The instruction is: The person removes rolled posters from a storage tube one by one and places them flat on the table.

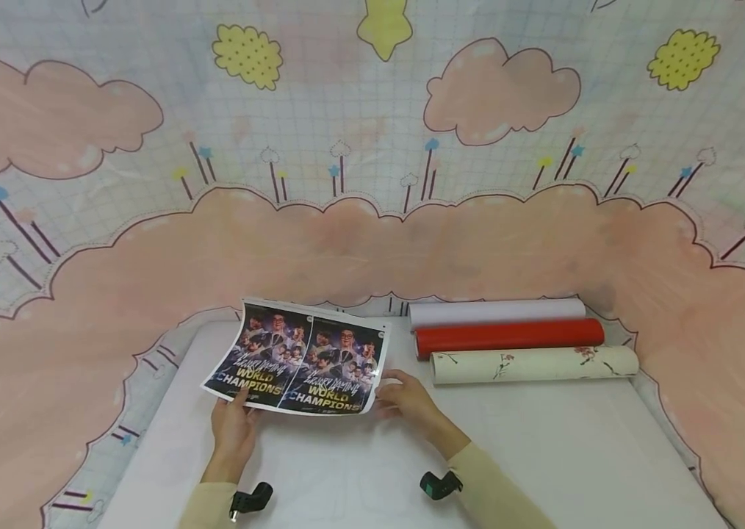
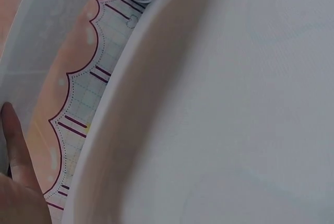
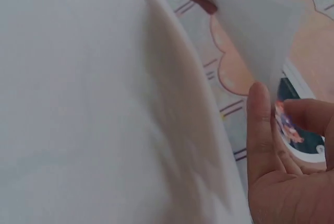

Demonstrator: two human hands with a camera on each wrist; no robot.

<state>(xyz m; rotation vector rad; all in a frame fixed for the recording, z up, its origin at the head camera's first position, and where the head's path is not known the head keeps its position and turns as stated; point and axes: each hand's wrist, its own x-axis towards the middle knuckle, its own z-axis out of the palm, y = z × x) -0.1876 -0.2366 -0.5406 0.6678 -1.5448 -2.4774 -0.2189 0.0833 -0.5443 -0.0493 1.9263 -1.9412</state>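
Observation:
A glossy printed sheet, bearing two matching posters that read "World Champions", is raised over the white table, bowed slightly and face up. My left hand pinches its lower left edge, thumb on the printed face and fingers underneath. At the lower right edge, my right hand holds the sheet between thumb and fingers. The right wrist view shows the pale back of the sheet and part of its dark print beside the right thumb. Only part of the left hand appears in the left wrist view.
Three rolls lie side by side at the table's back right: a white roll, a red roll and a cream roll with floral print. A cloud-patterned cloth surrounds the white table.

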